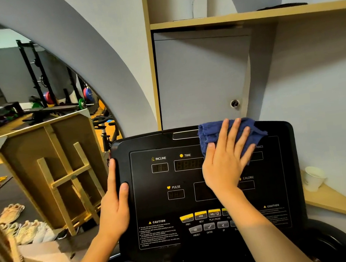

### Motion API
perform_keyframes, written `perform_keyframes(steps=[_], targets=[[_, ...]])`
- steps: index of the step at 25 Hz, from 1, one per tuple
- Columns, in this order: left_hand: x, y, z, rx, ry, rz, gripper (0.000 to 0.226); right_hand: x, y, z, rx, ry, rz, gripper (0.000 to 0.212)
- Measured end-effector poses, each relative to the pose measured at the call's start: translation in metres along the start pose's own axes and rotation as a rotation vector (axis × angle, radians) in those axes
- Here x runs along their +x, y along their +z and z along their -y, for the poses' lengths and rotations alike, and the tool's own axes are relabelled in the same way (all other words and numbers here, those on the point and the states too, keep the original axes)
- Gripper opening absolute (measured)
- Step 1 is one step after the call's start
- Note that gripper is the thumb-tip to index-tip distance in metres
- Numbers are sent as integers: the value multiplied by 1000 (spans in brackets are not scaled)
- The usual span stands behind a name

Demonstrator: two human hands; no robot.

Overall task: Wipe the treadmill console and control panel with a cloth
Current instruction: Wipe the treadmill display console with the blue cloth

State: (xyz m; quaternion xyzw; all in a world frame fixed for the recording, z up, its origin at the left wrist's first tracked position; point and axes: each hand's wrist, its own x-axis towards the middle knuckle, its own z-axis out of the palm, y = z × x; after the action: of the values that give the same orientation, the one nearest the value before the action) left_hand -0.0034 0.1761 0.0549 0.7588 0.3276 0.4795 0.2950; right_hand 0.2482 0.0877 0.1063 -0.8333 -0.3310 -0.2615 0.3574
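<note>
A: Where is the cloth at this moment?

B: The blue cloth (214, 135) lies bunched on the upper right part of the treadmill console (151, 207), over the top edge of the display area. The right hand (225, 159) presses it flat, with fingers straight and spread across the fabric, the palm covering part of the panel below.

A: And the other hand?

B: The left hand (114, 201) holds the console's left edge. The thumb lies on the front face, and the fingers wrap round the side, out of sight behind it.

A: What does the panel show?

B: Labels read INCLINE, TIME, PULSE and CALORIE, each above a dark readout window. Lower down sits a row of yellow buttons (200, 215), with grey ones beneath, and CAUTION text at both lower corners. The right forearm crosses over some of the buttons.

A: Anything around the machine?

B: A white paper cup (314, 177) stands on a wooden corner shelf (338, 204) to the right. To the left stands a wooden frame (64, 176), with pale shoes (11, 212) on the floor near it. Behind the console is a grey cabinet door (200, 79) with a lock.
</note>
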Motion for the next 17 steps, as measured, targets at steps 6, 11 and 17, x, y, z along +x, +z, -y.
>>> perform_keyframes(steps=[6, 11, 17], targets=[[1, 0, 2, 15, 4, -6, 63, -18, 4, 40, 8, -45, 24, 68], [0, 0, 7, 40, -2, -22, 62, -32, 6, 69, 28, -133, 56, 69], [-1, -1, 3, 36, 24, -18, 61, -51, 8, 99, 53, -228, 105, 71]])
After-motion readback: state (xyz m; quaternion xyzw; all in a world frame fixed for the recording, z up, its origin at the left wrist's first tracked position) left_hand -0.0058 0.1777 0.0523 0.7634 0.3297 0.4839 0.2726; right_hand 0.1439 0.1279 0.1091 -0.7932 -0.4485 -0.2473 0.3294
